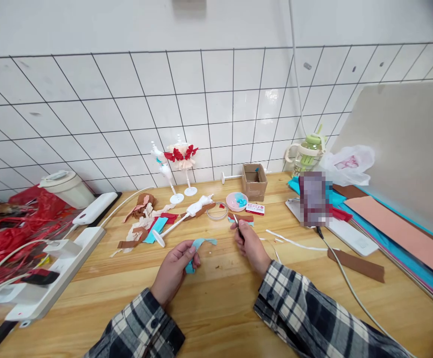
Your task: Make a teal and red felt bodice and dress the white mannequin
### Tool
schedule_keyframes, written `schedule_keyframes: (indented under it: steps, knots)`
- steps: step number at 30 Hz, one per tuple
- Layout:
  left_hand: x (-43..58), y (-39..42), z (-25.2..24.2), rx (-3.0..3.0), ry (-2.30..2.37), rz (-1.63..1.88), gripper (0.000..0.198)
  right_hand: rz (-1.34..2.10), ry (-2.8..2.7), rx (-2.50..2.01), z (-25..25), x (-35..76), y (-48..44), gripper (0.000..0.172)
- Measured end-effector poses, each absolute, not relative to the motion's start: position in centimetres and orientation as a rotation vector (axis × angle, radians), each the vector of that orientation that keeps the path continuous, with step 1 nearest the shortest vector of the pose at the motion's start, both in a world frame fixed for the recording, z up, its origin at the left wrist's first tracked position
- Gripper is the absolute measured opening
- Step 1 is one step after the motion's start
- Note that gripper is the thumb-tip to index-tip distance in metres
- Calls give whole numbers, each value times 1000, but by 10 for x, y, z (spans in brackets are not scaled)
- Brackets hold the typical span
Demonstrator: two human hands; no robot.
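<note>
My left hand pinches a strip of light blue crepe paper, one end sticking out to the right and the other hanging below the fingers. In my right hand is a slim dark tool with a pointed tip, angled up and left; whether it is scissors or tweezers is unclear. A white miniature dress form lies on its side beyond my left hand. Behind it stand a white dress form with a bit of blue and another dressed in cream and red ruffles.
Paper scraps lie at the left, near a power strip. Farther back are a roll of tape, a pink dish and a cardboard box. On the right are a phone, a cable and stacked paper sheets.
</note>
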State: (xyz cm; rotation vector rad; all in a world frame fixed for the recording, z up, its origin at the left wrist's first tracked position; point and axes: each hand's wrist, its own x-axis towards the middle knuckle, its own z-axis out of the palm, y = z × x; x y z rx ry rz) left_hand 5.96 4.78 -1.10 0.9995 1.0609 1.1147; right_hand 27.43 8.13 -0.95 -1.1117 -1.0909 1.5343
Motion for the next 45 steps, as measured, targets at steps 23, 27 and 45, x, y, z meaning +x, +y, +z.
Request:
schedule_keyframes:
  steps: [23, 27, 45]
  knots:
    - [67, 41, -7, 1132, 1071, 917, 57, 1338, -1925, -1150, -16, 247, 56, 56]
    - [68, 42, -5, 1139, 1055, 902, 58, 1350, -1938, -1149, -14, 246, 57, 50]
    - [66, 38, -4, 1149, 955, 881, 36, 1599, -1785, -1023, -9, 246, 54, 57]
